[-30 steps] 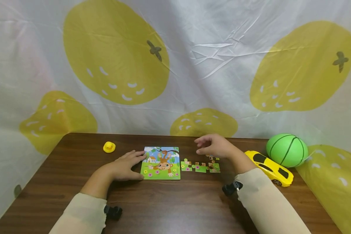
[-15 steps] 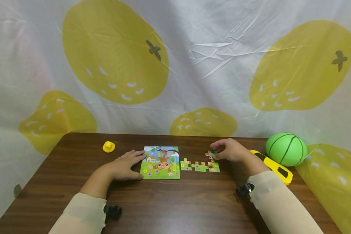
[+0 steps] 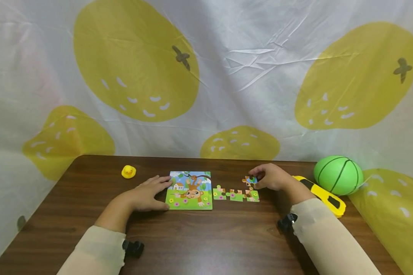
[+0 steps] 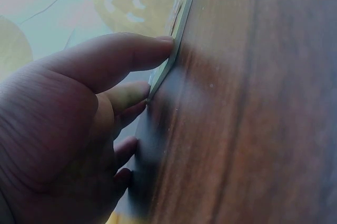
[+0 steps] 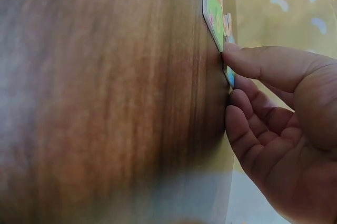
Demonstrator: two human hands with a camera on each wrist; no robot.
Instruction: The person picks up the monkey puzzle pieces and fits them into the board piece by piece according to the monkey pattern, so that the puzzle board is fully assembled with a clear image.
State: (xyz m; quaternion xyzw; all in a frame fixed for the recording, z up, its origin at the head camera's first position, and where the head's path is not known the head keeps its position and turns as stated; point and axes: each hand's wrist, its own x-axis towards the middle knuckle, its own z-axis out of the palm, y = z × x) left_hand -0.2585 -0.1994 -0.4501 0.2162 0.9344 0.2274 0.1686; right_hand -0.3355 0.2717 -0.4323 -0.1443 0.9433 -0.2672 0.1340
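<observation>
A square jigsaw puzzle with a monkey picture lies flat in the middle of the table. My left hand rests at its left side, thumb and index fingertip touching the edge, as the left wrist view confirms. To the right of the puzzle lies a row of green-bottomed puzzle pieces. Above the row's right end sits another puzzle piece, partly blue, which my right hand pinches at its right side between thumb and fingers. Its outer edge is hidden behind the fingertips.
At the right side of the table, a yellow toy car stands partly behind my right forearm, beside a green ball. A small yellow rubber duck is at the back left. A lemon-print curtain hangs behind the table.
My right hand has moved right from above the pieces to the blue-and-brown puzzle piece and now pinches it. My left hand has stayed at the puzzle's left edge.
</observation>
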